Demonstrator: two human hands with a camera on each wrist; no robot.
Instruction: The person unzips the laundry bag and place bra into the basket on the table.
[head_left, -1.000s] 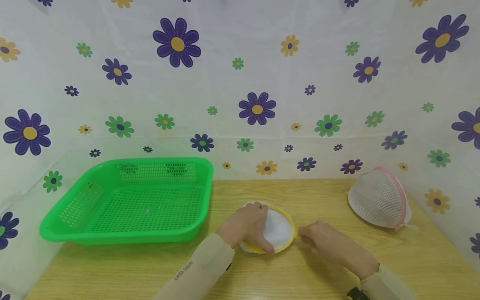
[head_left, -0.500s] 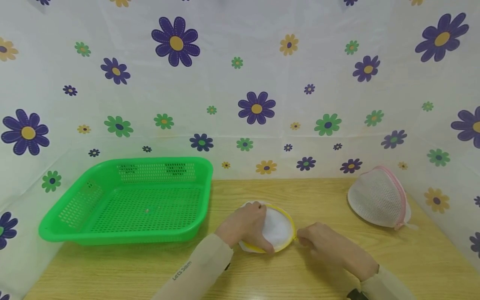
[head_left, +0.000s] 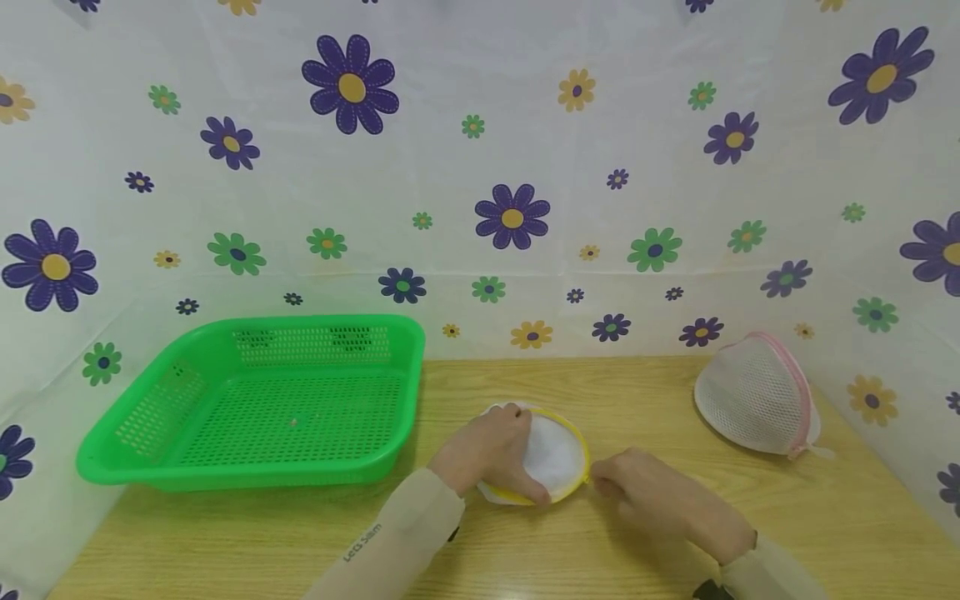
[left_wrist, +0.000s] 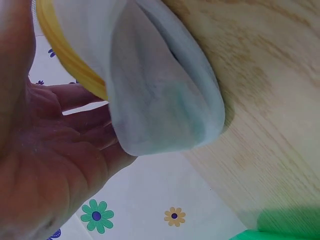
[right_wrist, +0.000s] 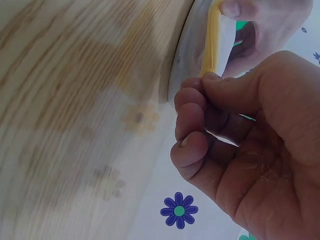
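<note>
In the head view, smooth, glossy plastic pierced with small holes is shown by the green basket (head_left: 258,477) at eight o'clock. Between five and six o'clock, thin, matt, slightly sheer cloth is seen in the white bag (head_left: 555,454), edged with yellow trim (left_wrist: 72,62). Coarser matt mesh is shown by the pink-trimmed bag (head_left: 753,396) between three and four o'clock. Glossy wood grain is displayed by the tabletop (head_left: 637,400); flowers are mirrored in it. A faint sheen is carried by the smooth printed sheet (head_left: 420,158) at twelve o'clock.
</note>
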